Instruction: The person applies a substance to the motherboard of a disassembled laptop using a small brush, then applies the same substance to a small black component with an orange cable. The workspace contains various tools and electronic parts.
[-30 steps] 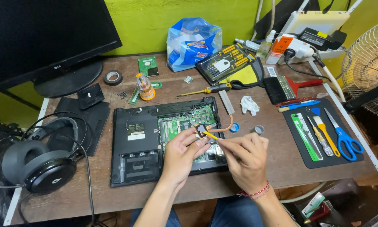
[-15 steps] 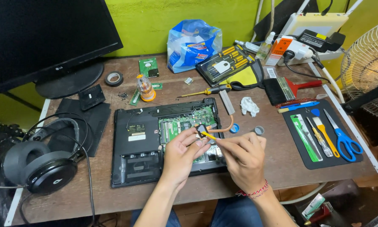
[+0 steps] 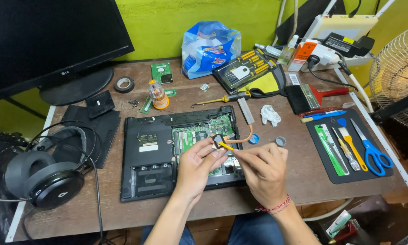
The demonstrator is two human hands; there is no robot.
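Left hand (image 3: 197, 161) holds a small black part (image 3: 218, 140); blue bag (image 3: 209, 47) behind.

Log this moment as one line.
left hand: holds heatsink | right hand: yellow tool on it | under: open laptop

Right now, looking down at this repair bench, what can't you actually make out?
All in the head view:
- The small part in the left hand: too small to identify.
- The yellow tool in the right hand: fingers hide its handle.
- The opened laptop: both hands cover part of its board.
- The fan: cut off by the right edge.
- The monitor: cut off top and left.
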